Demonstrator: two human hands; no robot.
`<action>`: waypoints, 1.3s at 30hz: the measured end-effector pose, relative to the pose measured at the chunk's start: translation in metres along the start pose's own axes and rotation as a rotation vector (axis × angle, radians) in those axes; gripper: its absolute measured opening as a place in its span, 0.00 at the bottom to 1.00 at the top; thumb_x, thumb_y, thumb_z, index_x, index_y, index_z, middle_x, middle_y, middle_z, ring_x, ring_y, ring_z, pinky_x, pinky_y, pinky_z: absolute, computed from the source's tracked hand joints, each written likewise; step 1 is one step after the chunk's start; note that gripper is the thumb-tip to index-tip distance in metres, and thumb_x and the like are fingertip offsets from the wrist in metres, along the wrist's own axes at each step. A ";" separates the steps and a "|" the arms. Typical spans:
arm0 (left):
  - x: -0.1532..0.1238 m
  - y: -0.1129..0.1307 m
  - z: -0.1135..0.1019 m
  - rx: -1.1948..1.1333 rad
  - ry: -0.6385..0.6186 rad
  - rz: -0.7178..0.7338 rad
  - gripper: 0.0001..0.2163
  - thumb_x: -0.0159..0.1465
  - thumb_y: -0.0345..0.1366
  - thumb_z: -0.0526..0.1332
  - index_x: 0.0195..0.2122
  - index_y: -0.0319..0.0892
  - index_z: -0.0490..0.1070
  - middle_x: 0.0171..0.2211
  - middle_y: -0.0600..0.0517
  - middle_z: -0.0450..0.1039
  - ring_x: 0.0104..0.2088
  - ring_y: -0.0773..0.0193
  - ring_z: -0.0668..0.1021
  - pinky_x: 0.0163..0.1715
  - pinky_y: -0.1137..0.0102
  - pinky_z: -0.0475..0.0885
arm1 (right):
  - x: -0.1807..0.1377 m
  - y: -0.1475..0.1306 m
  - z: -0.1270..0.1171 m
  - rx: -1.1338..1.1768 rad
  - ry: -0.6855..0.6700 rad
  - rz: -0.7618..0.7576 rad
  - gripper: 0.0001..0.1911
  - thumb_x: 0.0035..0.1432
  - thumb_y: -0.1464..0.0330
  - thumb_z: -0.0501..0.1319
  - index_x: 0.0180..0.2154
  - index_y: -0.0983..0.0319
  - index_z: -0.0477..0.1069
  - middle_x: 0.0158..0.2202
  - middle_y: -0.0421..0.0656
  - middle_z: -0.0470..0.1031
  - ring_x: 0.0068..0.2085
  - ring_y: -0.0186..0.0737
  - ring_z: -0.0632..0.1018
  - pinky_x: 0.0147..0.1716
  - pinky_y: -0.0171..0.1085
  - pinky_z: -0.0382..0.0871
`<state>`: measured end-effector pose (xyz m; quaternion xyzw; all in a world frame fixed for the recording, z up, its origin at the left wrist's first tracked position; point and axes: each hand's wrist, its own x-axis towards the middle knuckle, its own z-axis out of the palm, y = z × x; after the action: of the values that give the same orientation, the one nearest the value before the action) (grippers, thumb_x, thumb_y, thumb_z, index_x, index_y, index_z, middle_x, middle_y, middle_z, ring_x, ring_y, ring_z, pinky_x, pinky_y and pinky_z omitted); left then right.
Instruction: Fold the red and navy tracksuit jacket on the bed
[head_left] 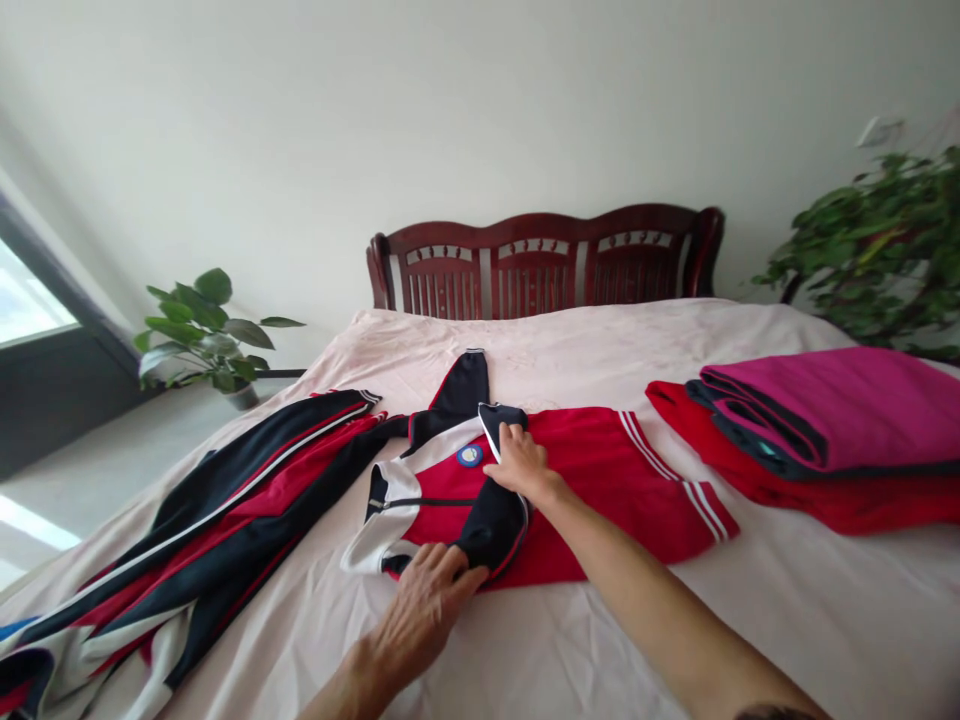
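Note:
A red, white and navy track jacket [600,470] lies spread on the pale pink bed sheet [570,640]. One navy sleeve [491,520] is folded across its front. My right hand [520,462] presses down on the upper part of that sleeve, near a round blue badge [469,456], fingers bent over the cloth. My left hand [427,605] rests at the jacket's near edge, its fingers pinching the lower end of the sleeve.
More navy, red and white sportswear [217,520] lies heaped at the left. Folded magenta and red garments [832,425] are stacked at the right. A dark wooden headboard [547,260] stands behind, with potted plants [206,335] at left and right [885,250].

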<state>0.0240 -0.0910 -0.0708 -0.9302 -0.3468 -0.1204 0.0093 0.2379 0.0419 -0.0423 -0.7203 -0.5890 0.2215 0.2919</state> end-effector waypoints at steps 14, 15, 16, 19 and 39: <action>-0.045 -0.072 0.028 -0.103 0.448 -0.494 0.11 0.62 0.29 0.56 0.42 0.50 0.71 0.43 0.54 0.73 0.39 0.62 0.79 0.35 0.71 0.74 | 0.011 0.077 -0.062 1.093 0.434 0.236 0.07 0.44 0.72 0.55 0.30 0.58 0.65 0.27 0.35 0.75 0.32 0.34 0.78 0.35 0.34 0.76; -0.044 -0.072 0.029 -0.098 0.431 -0.485 0.11 0.62 0.28 0.55 0.42 0.50 0.72 0.43 0.54 0.73 0.39 0.63 0.79 0.34 0.72 0.73 | -0.003 0.090 -0.069 1.128 0.443 0.252 0.07 0.43 0.72 0.55 0.29 0.58 0.64 0.26 0.35 0.74 0.31 0.34 0.78 0.35 0.34 0.76; -0.044 -0.071 0.030 -0.098 0.414 -0.470 0.12 0.62 0.28 0.54 0.41 0.50 0.71 0.44 0.54 0.73 0.38 0.63 0.79 0.34 0.72 0.73 | -0.016 0.103 -0.073 1.149 0.444 0.272 0.07 0.43 0.72 0.56 0.29 0.58 0.63 0.25 0.36 0.74 0.30 0.34 0.78 0.34 0.34 0.77; -0.046 -0.068 0.028 -0.114 0.385 -0.411 0.12 0.62 0.26 0.52 0.39 0.48 0.70 0.43 0.53 0.73 0.39 0.63 0.78 0.38 0.71 0.73 | -0.042 0.134 -0.078 1.135 0.415 0.329 0.05 0.45 0.71 0.59 0.27 0.58 0.64 0.22 0.37 0.72 0.27 0.37 0.77 0.28 0.36 0.76; -0.052 -0.062 0.019 -0.089 0.343 -0.521 0.10 0.63 0.27 0.52 0.40 0.47 0.69 0.45 0.53 0.76 0.41 0.60 0.80 0.37 0.68 0.74 | -0.049 0.114 -0.081 0.065 0.072 -0.077 0.19 0.45 0.76 0.65 0.42 0.58 0.77 0.46 0.45 0.79 0.52 0.51 0.75 0.59 0.50 0.61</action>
<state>-0.0499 -0.0752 -0.1053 -0.7756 -0.5613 -0.2887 -0.0042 0.3633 -0.0347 -0.0616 -0.6946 -0.5981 0.2028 0.3445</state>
